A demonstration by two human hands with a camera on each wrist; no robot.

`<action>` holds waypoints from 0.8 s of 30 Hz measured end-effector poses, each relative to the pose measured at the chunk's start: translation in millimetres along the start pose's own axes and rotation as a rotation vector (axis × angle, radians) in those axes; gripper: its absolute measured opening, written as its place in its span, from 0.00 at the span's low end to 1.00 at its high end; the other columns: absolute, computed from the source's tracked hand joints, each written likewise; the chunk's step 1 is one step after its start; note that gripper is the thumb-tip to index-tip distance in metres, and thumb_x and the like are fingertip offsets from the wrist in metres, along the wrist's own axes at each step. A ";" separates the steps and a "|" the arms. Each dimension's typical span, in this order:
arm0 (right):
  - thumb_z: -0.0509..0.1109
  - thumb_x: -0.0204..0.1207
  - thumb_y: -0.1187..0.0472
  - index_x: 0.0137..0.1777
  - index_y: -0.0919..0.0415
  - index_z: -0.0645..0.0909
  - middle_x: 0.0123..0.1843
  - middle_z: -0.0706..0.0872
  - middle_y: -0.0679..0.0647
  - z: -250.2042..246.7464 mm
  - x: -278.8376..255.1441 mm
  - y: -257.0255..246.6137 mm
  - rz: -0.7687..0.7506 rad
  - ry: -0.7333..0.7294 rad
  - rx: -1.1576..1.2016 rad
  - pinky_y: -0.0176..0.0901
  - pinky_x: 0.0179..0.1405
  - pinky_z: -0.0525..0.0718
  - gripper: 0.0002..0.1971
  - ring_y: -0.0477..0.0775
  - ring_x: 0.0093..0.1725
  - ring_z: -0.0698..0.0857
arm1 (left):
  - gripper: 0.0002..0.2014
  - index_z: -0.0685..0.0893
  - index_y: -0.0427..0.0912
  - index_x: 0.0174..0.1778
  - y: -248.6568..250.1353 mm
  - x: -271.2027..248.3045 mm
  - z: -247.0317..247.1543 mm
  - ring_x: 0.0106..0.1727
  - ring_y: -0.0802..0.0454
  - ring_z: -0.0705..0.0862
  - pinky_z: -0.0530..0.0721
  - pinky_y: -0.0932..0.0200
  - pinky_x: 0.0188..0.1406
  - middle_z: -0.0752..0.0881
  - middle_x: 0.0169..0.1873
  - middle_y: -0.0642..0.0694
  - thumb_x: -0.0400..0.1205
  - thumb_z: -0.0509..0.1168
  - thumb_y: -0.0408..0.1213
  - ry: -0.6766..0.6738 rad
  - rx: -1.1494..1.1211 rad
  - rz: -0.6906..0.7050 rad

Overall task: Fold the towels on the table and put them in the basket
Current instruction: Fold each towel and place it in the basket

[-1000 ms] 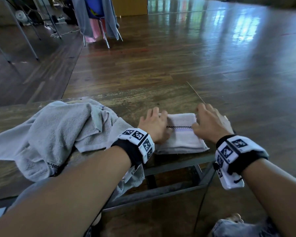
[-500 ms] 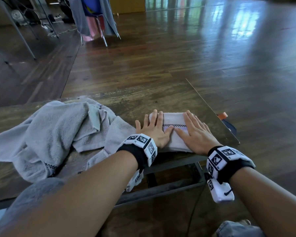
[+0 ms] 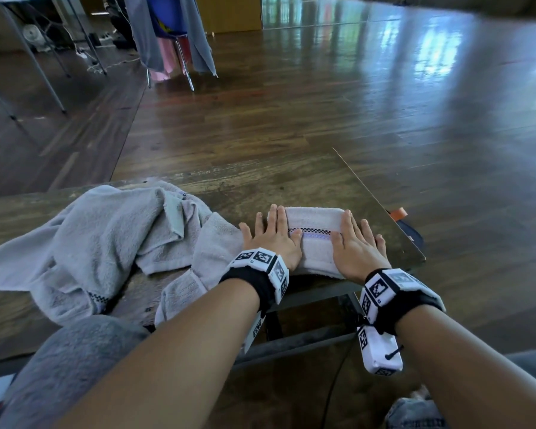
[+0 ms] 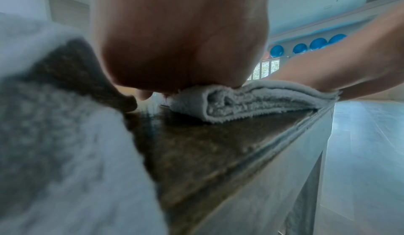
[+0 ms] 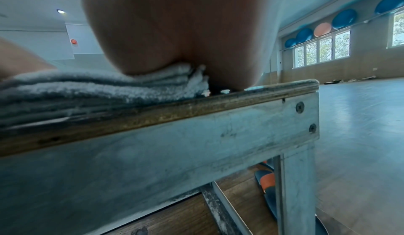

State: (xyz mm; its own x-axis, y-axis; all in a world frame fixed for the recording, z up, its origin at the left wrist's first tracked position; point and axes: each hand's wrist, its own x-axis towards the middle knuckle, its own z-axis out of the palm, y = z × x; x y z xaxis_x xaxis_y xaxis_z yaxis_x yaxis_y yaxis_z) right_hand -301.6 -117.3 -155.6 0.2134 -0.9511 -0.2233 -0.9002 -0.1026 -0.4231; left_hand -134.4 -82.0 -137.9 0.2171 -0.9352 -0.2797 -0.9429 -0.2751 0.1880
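I have both grips released: left hand (image 3: 271,239) and right hand (image 3: 355,246) lie flat on the folded white terry towel (image 3: 314,243) at the worn wooden counter (image 3: 291,187) edge. Risk, I judge: lifting unevenly unfolds it; no basket visible.

I see blue and orange exercise balls (image 5: 343,18) shelved above windows — and an orange-and-navy sandal (image 5: 267,183) on the wooden floor (image 3: 322,113).

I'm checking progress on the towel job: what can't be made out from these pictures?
- Basket: in no view.
- Left hand fingers: left wrist view, the blurred palm hides them.
- Folded towel ends: head view, both hands cover them.
- Grey towels: head view, bunched, so their number cannot be told.
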 end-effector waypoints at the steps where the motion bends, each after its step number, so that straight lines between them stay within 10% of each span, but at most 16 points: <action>1: 0.37 0.88 0.44 0.89 0.52 0.34 0.91 0.40 0.45 1.5 -1.8 0.0 0.006 0.004 0.002 0.60 0.87 0.36 0.32 0.53 0.89 0.37 | 0.33 0.33 0.48 0.86 0.6 0.1 0.8 0.88 0.44 0.37 0.34 0.32 0.82 0.34 0.87 0.53 0.88 0.34 0.57 0.005 0.001 -0.011; 19: 0.39 0.88 0.46 0.88 0.54 0.32 0.91 0.38 0.48 7.1 -20.7 -8.0 0.060 0.032 0.056 0.59 0.86 0.34 0.33 0.53 0.89 0.35 | 0.31 0.52 0.42 0.86 2.3 -4.6 7.8 0.89 0.47 0.43 0.39 0.34 0.84 0.45 0.88 0.46 0.90 0.40 0.55 0.106 -0.171 -0.130; 24: 0.40 0.88 0.47 0.89 0.54 0.33 0.91 0.39 0.49 9.1 -20.3 -10.2 0.066 0.050 0.068 0.60 0.85 0.34 0.33 0.53 0.89 0.35 | 0.27 0.65 0.40 0.78 7.5 -11.0 7.9 0.85 0.44 0.58 0.51 0.32 0.83 0.64 0.81 0.43 0.89 0.46 0.55 0.244 -0.129 -0.134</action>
State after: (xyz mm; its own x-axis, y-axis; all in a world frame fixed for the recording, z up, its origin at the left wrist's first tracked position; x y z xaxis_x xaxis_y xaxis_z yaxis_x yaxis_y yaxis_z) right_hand -293.2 -94.4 -154.7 0.1337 -0.9688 -0.2088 -0.8836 -0.0211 -0.4677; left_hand -145.8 -72.0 -140.9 0.4063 -0.9104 -0.0783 -0.8652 -0.4109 0.2876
